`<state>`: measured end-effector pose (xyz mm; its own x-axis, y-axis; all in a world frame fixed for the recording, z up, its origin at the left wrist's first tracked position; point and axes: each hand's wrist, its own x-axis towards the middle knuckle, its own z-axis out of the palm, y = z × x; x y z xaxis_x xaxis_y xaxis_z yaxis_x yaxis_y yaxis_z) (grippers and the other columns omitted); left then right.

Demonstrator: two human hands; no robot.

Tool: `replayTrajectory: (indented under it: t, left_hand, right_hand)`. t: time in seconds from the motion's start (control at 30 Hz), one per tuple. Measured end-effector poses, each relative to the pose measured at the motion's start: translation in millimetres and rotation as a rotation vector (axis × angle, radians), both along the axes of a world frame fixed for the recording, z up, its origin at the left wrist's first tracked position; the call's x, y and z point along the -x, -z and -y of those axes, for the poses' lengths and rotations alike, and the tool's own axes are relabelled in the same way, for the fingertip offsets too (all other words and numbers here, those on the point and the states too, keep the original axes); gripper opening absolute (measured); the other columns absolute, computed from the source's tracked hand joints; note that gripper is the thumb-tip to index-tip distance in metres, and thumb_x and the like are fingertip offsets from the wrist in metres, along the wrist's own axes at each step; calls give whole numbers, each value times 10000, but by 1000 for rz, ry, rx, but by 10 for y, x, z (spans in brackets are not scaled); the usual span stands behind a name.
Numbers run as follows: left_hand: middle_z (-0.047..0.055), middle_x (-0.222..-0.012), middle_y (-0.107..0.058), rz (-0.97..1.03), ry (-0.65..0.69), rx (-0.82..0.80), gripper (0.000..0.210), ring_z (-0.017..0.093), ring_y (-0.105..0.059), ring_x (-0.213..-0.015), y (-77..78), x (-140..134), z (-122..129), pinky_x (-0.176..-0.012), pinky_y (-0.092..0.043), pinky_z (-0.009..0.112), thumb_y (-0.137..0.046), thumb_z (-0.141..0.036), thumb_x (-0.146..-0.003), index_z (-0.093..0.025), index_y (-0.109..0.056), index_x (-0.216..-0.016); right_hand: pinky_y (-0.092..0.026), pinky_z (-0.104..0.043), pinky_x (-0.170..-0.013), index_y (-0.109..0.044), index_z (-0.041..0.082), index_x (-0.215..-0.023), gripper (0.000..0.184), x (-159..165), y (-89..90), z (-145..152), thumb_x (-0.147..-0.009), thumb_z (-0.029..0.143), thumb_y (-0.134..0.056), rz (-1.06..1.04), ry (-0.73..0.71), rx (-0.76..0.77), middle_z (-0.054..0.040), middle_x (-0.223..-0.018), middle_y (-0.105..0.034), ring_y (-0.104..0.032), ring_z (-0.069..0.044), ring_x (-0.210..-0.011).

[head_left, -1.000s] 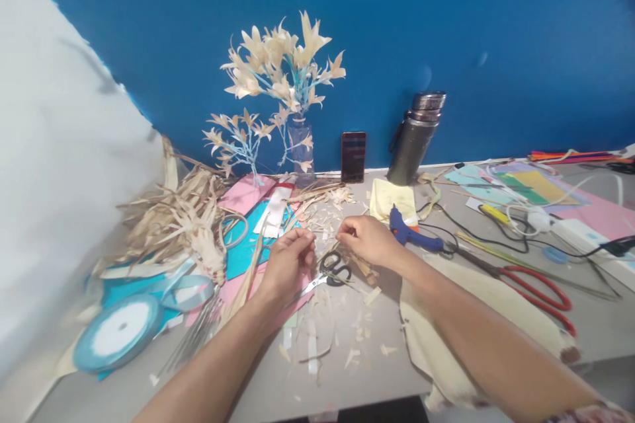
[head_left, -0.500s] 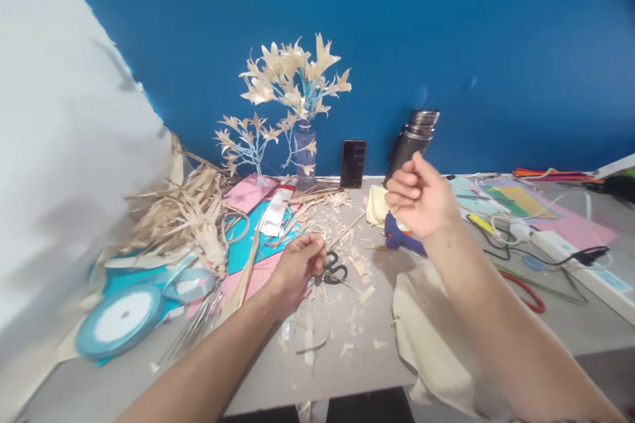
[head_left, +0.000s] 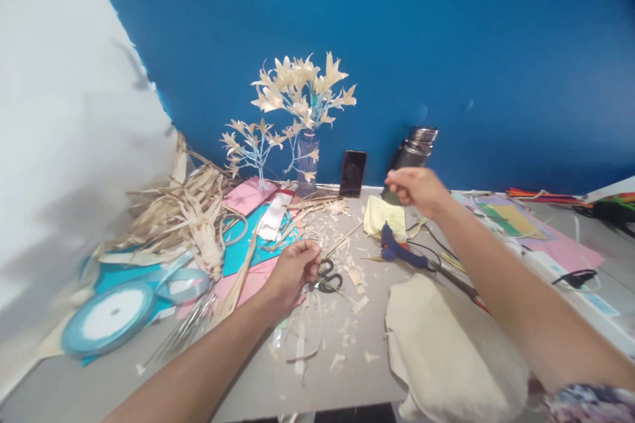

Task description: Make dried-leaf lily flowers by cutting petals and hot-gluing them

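Observation:
My left hand (head_left: pixel 296 268) is held low over the middle of the table, its fingertips pinched together; whatever is between them is too small or hidden to name. Black-handled scissors (head_left: pixel 329 279) lie just beside it, with pale husk scraps (head_left: pixel 354 275) around. My right hand (head_left: pixel 417 189) is raised in front of a dark thermos flask (head_left: pixel 414 153), thumb and fingers pressed together, and nothing in them can be made out. Below that hand are a blue glue gun (head_left: pixel 399 251) and a folded yellow paper (head_left: pixel 383 215).
Dried corn husks (head_left: pixel 183 205) and a roll of blue ribbon (head_left: pixel 106 320) are on the left. Pale husk flowers (head_left: pixel 302 82) stand in a vase (head_left: pixel 308 162) near a phone (head_left: pixel 353 174). A cream cloth (head_left: pixel 436 344) lies in front right, a power strip (head_left: pixel 590 297) beyond.
My right hand has turned from a loose fist to a pinch pointing left, uncovering the glue gun and yellow paper. The left hand stays beside the scissors. The view has tilted slightly upward.

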<state>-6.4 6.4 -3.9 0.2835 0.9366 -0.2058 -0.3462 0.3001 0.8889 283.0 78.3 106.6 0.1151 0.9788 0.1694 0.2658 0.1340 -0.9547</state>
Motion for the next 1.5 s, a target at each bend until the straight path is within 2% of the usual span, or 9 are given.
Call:
replayTrajectory:
  t: [0.07,0.13,0.23,0.53,0.8,1.0,1.13,1.37,1.5]
  left_hand:
    - [-37,-589,-542,-8,-5,1,203,46,-433,-436,2,-3,4,-448,-312,175,-723,-264,-716,-154,-554,-689]
    - [-39,-588,-541,-5,-11,10,209,48,-428,-437,5,-5,5,-449,-313,178,-726,-268,-713,-158,-549,-695]
    - [-42,-583,-539,0,-23,25,220,49,-421,-435,16,-4,-5,-445,-304,182,-736,-273,-702,-161,-546,-698]
    - [-40,-572,-544,18,-31,52,211,50,-413,-422,35,15,-26,-423,-281,183,-731,-286,-689,-164,-559,-695]
    - [-59,-467,-476,49,-19,58,263,55,-387,-368,80,26,-68,-401,-264,182,-751,-327,-715,-164,-552,-660]
    - [-14,-663,-611,257,-5,117,217,50,-468,-447,-42,30,-32,-456,-386,183,-754,-233,-737,-158,-550,-739]
    - [72,-862,-698,433,79,156,196,90,-573,-580,-133,63,6,-527,-455,210,-743,-203,-788,-159,-552,-800]
    - [87,-970,-689,440,187,71,191,112,-605,-656,-187,105,34,-540,-452,218,-784,-223,-760,-149,-608,-783]
    - [39,-745,-650,328,193,-15,221,92,-547,-564,-181,83,39,-525,-415,216,-814,-286,-728,-138,-651,-747]
  right_hand:
    - [-356,-210,-425,-680,146,-677,210,157,291,-88,-768,335,-691,365,-5,134,-43,-601,-657,-485,-95,-459]
    - [-409,-217,-493,-709,140,-677,91,308,535,-218,-719,207,-665,467,-29,158,-49,-632,-696,-556,-119,-514]
    - [-422,-219,-563,-730,146,-669,112,483,768,-477,-692,164,-622,578,-9,152,-47,-674,-720,-605,-146,-607]
    - [-399,-243,-584,-752,163,-694,92,742,910,-859,-637,184,-684,774,27,251,-44,-564,-669,-595,-166,-570]
    - [-397,-252,-621,-714,168,-725,128,721,721,-583,-747,240,-610,575,33,8,-50,-747,-706,-574,-160,-677]
    - [-373,-251,-518,-715,171,-890,299,891,688,18,-811,448,-636,287,-51,-62,-11,-653,-643,-473,-128,-534]
    - [-357,-249,-510,-719,195,-860,255,1054,727,389,-763,430,-744,-67,-182,-92,-22,-736,-684,-449,-111,-531]
    - [-394,-264,-552,-740,203,-804,191,1121,725,596,-738,379,-777,-99,-231,-78,-1,-674,-648,-478,-120,-555]
    - [-380,-254,-538,-747,203,-815,198,1097,771,590,-729,375,-791,-155,-267,-18,4,-657,-638,-466,-109,-544]
